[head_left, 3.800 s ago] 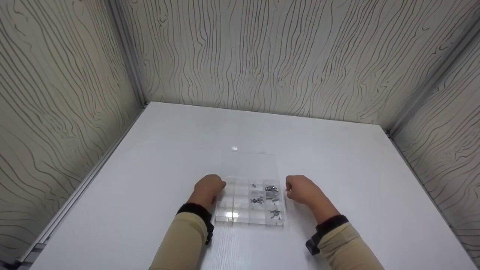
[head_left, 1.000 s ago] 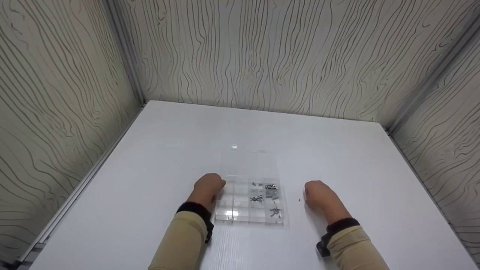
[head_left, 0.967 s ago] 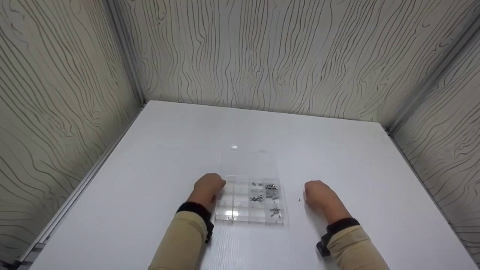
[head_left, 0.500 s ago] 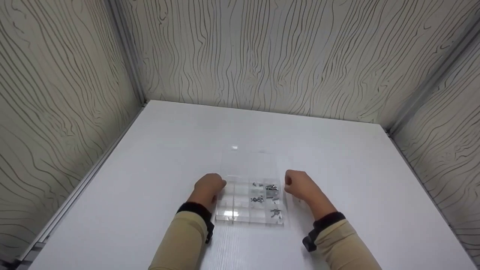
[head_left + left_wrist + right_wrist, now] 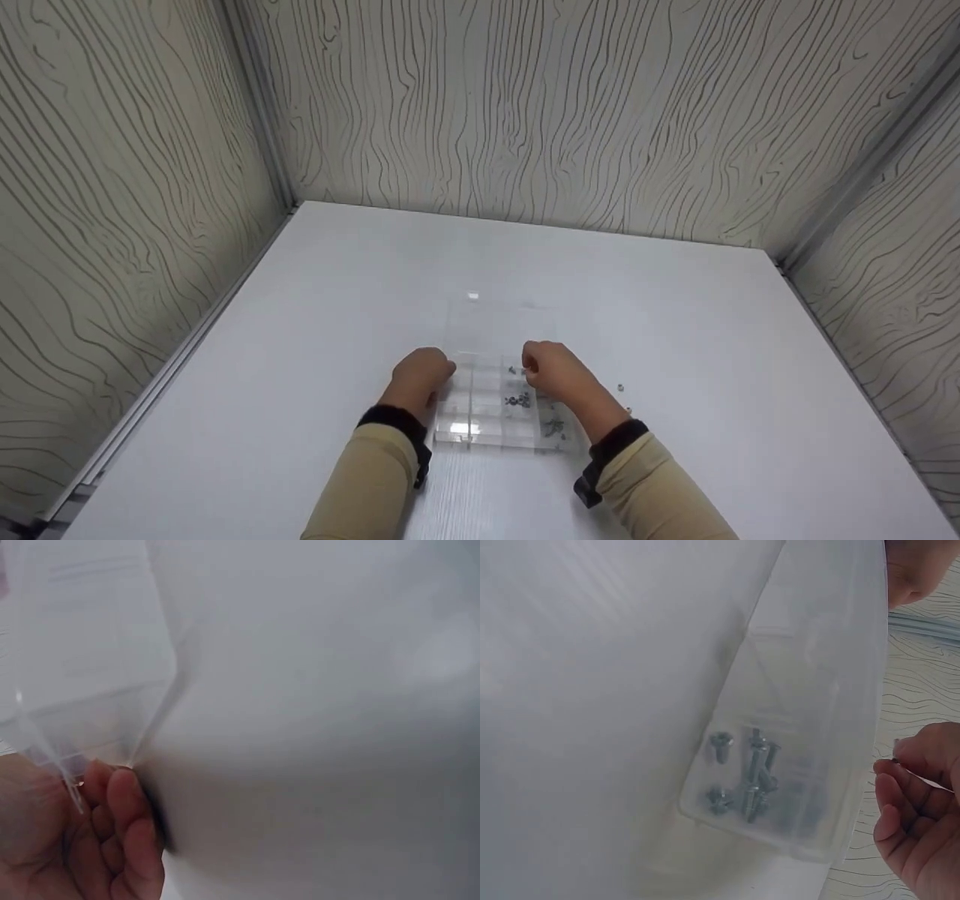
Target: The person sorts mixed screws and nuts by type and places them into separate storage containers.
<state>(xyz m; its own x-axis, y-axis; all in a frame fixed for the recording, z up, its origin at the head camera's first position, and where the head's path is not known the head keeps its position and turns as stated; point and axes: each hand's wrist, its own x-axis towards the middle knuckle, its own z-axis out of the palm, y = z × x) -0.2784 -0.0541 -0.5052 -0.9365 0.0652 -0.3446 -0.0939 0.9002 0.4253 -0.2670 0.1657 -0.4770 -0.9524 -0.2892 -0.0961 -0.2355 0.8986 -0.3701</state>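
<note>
My left hand [image 5: 420, 375] grips the left side of a clear compartment box [image 5: 480, 442], thumb at its rim. In the left wrist view its fingers [image 5: 142, 851] curl against the box corner. My right hand [image 5: 559, 373] is over the box's back right compartments, hiding some of them. Thumb and index finger pinch a small screw [image 5: 897, 750], only partly visible. Short metal pieces [image 5: 517, 400] lie in a middle compartment. Several screws [image 5: 553, 428] fill the front right one, seen closer as bolts [image 5: 756, 765] through the wall.
The box's clear lid [image 5: 487, 326] lies folded back behind it on the white table [image 5: 360, 277]. A small metal piece [image 5: 620, 388] sits right of the box, with another near the right wrist. Wood-patterned panels [image 5: 487, 112] enclose the table's back and sides.
My right hand has come left from the table beside the box to over its back right compartments. Small pieces on the table now show beyond the right forearm. My left hand has stayed put.
</note>
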